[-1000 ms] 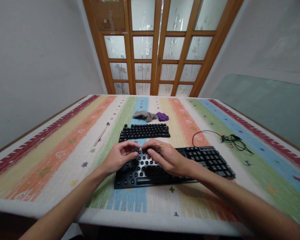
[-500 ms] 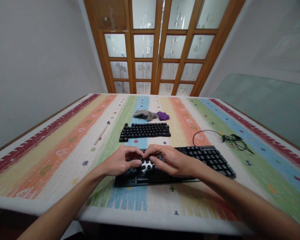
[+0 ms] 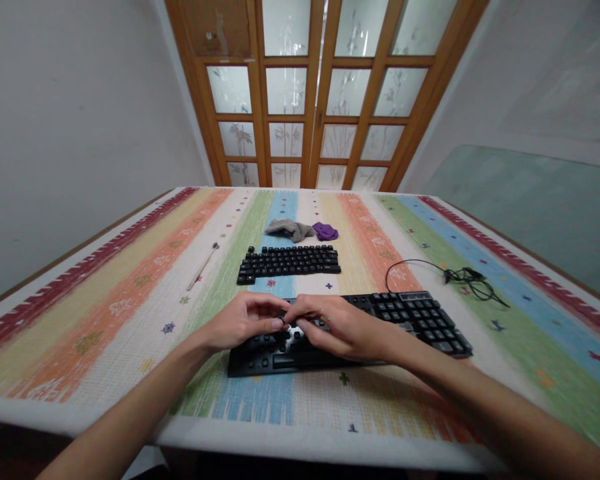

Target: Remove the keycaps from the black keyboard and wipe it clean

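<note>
My left hand (image 3: 245, 320) hovers over the left part of the black keyboard (image 3: 290, 360), thumb and forefinger closed on a small black piece that looks like a keycap (image 3: 282, 325). Meeting it fingertip to fingertip is my right hand (image 3: 343, 325), its fingers pinched together. What the right fingers hold, if anything, is hidden. Bare key posts show on the keyboard beneath the hands, while keycaps cover its right-hand block. Behind the keyboard, loose black keycaps (image 3: 290, 262) lie in rows like a keyboard layout.
A grey cloth (image 3: 290, 230) and a purple cloth (image 3: 325, 231) lie beyond the keycap rows. To the left rests a thin brush-like stick (image 3: 203, 267). The keyboard's black cable (image 3: 467, 277) is bundled on the right. A striped tablecloth (image 3: 130, 347) covers the table.
My hands stay over the same spot on the keyboard. The right fingers have turned slightly and sit closer against the left fingertips. The loose keycaps and cloths lie as before.
</note>
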The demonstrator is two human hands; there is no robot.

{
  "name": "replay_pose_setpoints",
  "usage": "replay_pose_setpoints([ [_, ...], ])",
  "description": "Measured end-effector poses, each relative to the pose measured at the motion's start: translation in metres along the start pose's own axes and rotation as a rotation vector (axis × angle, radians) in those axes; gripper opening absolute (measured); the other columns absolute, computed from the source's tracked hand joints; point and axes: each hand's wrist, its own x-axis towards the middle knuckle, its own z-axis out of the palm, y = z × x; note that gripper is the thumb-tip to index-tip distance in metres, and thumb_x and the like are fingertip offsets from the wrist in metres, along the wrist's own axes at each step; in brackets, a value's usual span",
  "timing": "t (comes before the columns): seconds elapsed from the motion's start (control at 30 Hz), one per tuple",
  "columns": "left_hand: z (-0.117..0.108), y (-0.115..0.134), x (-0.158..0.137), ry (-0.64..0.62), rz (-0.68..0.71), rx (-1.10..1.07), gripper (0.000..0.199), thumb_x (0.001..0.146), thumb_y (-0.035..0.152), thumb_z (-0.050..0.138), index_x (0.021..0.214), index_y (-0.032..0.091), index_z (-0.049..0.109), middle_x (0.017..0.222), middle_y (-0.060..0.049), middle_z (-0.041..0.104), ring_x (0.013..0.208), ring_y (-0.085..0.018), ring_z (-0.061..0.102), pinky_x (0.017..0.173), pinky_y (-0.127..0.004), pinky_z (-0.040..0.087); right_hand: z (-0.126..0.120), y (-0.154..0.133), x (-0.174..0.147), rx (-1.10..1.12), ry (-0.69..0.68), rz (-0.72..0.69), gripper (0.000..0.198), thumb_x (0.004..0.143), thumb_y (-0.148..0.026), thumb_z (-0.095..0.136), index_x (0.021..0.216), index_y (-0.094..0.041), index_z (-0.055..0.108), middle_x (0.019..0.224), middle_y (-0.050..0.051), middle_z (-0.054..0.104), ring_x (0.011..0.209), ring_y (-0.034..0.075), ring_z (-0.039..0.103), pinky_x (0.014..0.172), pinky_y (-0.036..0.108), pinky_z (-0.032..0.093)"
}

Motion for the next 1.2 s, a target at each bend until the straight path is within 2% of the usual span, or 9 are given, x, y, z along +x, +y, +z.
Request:
replay_pose_setpoints([
  [0.2,-0.001,-0.005,0.001,-0.023,-0.038,-0.050,0.045,0.073,0.040,0.080,0.108,0.015,0.070,0.093,-0.008,0.072,0.092,-0.023,0.067,0.085,-0.035,0.050,0.002,-0.001,0.000,-0.006,-0.026,0.005,0.020,0.096,-0.016,0.042,0.108,-0.017,0.057,0.094,0.007,0.067,0.083,0.016,0.062,0.080,0.029,0.050],
  [0.33,-0.003,0.000,0.002,-0.013,-0.011,-0.037,0.050,0.073,0.045,0.079,0.110,0.014,0.070,0.097,-0.009,0.071,0.095,-0.025,0.066,0.088,-0.037,0.049,0.003,0.000,-0.001,0.030,-0.011,0.009,0.019,0.096,-0.015,0.043,0.108,-0.017,0.057,0.095,0.007,0.067,0.085,0.015,0.062,0.081,0.028,0.051],
  [0.43,-0.007,0.001,0.007,0.117,0.071,0.059,0.043,0.076,0.048,0.075,0.104,0.015,0.072,0.102,-0.010,0.069,0.098,-0.024,0.064,0.088,-0.037,0.050,0.004,0.002,-0.002,0.024,0.002,-0.017,0.018,0.095,-0.015,0.043,0.107,-0.018,0.057,0.097,0.007,0.066,0.086,0.016,0.061,0.081,0.029,0.050],
  [0.53,-0.016,0.000,0.014,0.285,0.171,0.220,0.032,0.076,0.040,0.076,0.097,0.016,0.074,0.104,-0.010,0.066,0.098,-0.022,0.062,0.086,-0.035,0.052,0.003,0.001,-0.004,0.014,0.002,-0.010,0.017,0.096,-0.016,0.043,0.105,-0.017,0.057,0.094,0.007,0.066,0.083,0.016,0.060,0.079,0.028,0.050],
  [0.7,-0.034,-0.002,0.020,0.438,0.312,0.676,0.026,0.084,0.034,0.066,0.101,0.016,0.074,0.097,-0.008,0.066,0.084,-0.017,0.064,0.075,-0.030,0.055,-0.003,0.001,-0.010,0.010,0.008,0.030,0.017,0.096,-0.015,0.044,0.105,-0.015,0.057,0.091,0.007,0.065,0.079,0.014,0.059,0.077,0.026,0.049],
  [0.77,-0.041,-0.004,0.020,0.433,0.364,0.858,0.028,0.087,0.032,0.062,0.108,0.016,0.071,0.097,-0.007,0.068,0.081,-0.017,0.065,0.079,-0.033,0.056,-0.005,0.002,-0.013,0.007,0.017,0.036,0.017,0.096,-0.015,0.044,0.105,-0.015,0.058,0.091,0.007,0.065,0.079,0.014,0.059,0.076,0.026,0.049],
  [0.9,-0.052,-0.012,0.022,0.370,0.397,1.079,0.027,0.091,0.029,0.054,0.112,0.016,0.066,0.106,-0.009,0.070,0.095,-0.021,0.066,0.090,-0.039,0.054,-0.008,0.004,-0.018,-0.003,0.030,0.052,0.018,0.096,-0.017,0.044,0.105,-0.014,0.059,0.090,0.007,0.065,0.078,0.015,0.059,0.075,0.026,0.050],
  [1.1,-0.063,-0.024,0.032,0.252,0.427,1.159,0.020,0.093,0.022,0.051,0.107,0.017,0.064,0.099,-0.009,0.067,0.103,-0.024,0.057,0.090,-0.043,0.052,-0.012,0.001,-0.023,0.021,0.045,0.111,0.018,0.096,-0.017,0.045,0.106,-0.014,0.059,0.091,0.007,0.067,0.079,0.015,0.061,0.075,0.027,0.051],
  [1.2,-0.065,-0.027,0.035,0.201,0.441,1.205,0.018,0.093,0.019,0.049,0.101,0.016,0.066,0.105,-0.010,0.063,0.105,-0.025,0.053,0.094,-0.045,0.049,-0.013,0.000,-0.023,0.020,0.047,0.114,0.018,0.095,-0.016,0.045,0.107,-0.014,0.059,0.092,0.007,0.067,0.079,0.015,0.062,0.075,0.027,0.051],
])
